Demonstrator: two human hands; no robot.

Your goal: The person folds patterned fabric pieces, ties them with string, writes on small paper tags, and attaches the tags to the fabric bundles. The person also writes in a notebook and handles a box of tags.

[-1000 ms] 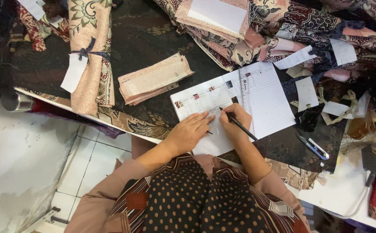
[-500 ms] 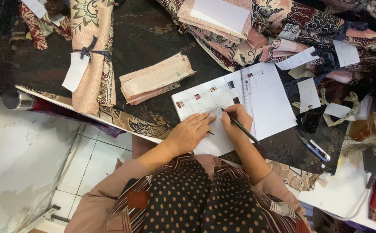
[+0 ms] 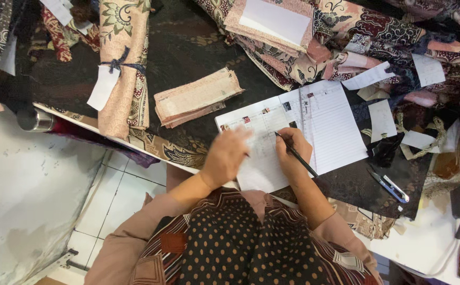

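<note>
An open ruled notebook (image 3: 325, 121) with small colour swatches along its top lies on dark patterned cloth. My right hand (image 3: 292, 154) holds a black pen (image 3: 297, 154) with its tip on the left page. My left hand (image 3: 226, 157) rests flat on the left page, a little blurred, holding nothing. A folded stack of pink-beige fabric strips (image 3: 195, 97) lies just left of the notebook.
A tied fabric roll with a white paper tag (image 3: 123, 68) lies at the left. Folded batik cloths (image 3: 314, 37) pile up at the back. Paper slips (image 3: 382, 119) and small snips (image 3: 389, 184) sit right of the notebook. The table edge (image 3: 114, 140) drops to a tiled floor.
My left hand has shifted slightly on the page and is blurred. The right hand with the pen stays at about the same spot on the left page.
</note>
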